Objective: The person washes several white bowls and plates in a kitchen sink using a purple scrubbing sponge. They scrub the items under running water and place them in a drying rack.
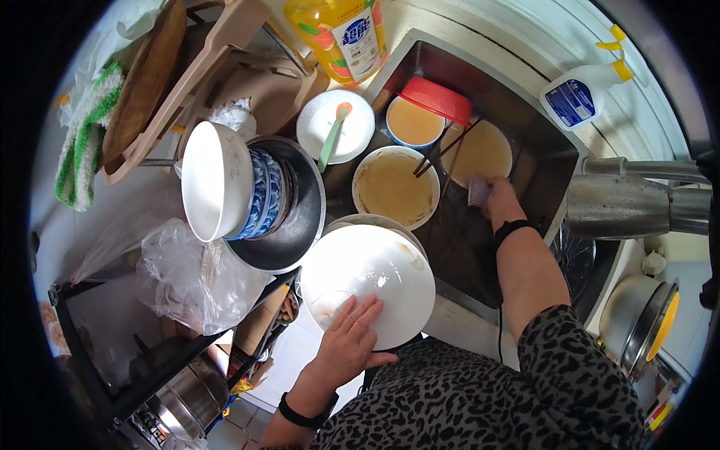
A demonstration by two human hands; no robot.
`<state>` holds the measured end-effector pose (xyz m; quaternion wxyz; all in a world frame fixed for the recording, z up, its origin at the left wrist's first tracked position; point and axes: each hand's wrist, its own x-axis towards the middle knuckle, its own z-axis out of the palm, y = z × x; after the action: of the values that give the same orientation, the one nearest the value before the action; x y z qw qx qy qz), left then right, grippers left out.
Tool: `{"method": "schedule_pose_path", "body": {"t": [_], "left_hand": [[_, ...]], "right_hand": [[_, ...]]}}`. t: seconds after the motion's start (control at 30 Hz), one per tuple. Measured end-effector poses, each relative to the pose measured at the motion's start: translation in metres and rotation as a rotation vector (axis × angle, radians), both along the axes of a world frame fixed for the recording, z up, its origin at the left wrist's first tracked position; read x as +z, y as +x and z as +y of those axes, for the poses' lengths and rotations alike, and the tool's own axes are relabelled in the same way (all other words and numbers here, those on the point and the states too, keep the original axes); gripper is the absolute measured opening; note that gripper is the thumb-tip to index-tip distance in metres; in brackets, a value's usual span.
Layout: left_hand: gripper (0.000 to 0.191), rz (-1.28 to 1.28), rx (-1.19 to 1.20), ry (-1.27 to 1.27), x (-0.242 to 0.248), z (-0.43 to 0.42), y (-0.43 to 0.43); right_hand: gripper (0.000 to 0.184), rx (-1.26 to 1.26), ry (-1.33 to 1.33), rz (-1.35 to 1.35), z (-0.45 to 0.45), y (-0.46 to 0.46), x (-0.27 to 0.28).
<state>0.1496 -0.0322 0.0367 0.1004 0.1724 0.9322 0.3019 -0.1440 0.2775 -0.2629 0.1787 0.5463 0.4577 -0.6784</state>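
Observation:
My left hand (354,332) holds a large wet white dish (374,275) at the sink's near left corner, its fingers spread on the glossy surface. More pale rims (413,233) show behind that dish. Down in the sink (467,253), my right hand (500,197) grips a small purple ridged scrubber (478,192). Just beyond it is a round dish with cloudy tan liquid (484,152). A stained white bowl (396,185) and a blue-rimmed bowl (415,121) hold similar liquid. Dark chopsticks (450,147) lean across the bowls, and a red plastic basket (436,100) tilts over the blue-rimmed one.
Stacked bowls (216,180) lie tipped in a dark metal basin (306,208) at left. A small bowl (312,126) with a green spoon (333,138) sits on the sink's left side. Dish soap (346,39), a spray bottle (574,95) and a metal faucet (619,202) border the sink.

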Motion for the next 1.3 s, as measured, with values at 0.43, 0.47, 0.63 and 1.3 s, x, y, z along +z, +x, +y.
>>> {"method": "schedule_pose_path", "body": {"t": [0.43,0.47,0.63,1.3], "left_hand": [[0.041,0.050,0.042,-0.031,0.002,0.008,-0.001],[0.041,0.067,0.043,-0.038,0.002,0.009,-0.001],[0.039,0.093,0.063,-0.058,-0.001,0.013,0.000],[0.033,-0.406,0.628,1.029,0.041,0.080,-0.044]], "right_hand": [[0.033,0.395,0.696,0.167,-0.017,-0.038,0.045],[0.032,0.490,0.820,0.168,-0.021,-0.038,0.058],[0.028,0.949,1.244,0.256,-0.027,-0.025,0.139],[0.014,0.838,1.116,0.675,0.050,0.024,0.256]]}}
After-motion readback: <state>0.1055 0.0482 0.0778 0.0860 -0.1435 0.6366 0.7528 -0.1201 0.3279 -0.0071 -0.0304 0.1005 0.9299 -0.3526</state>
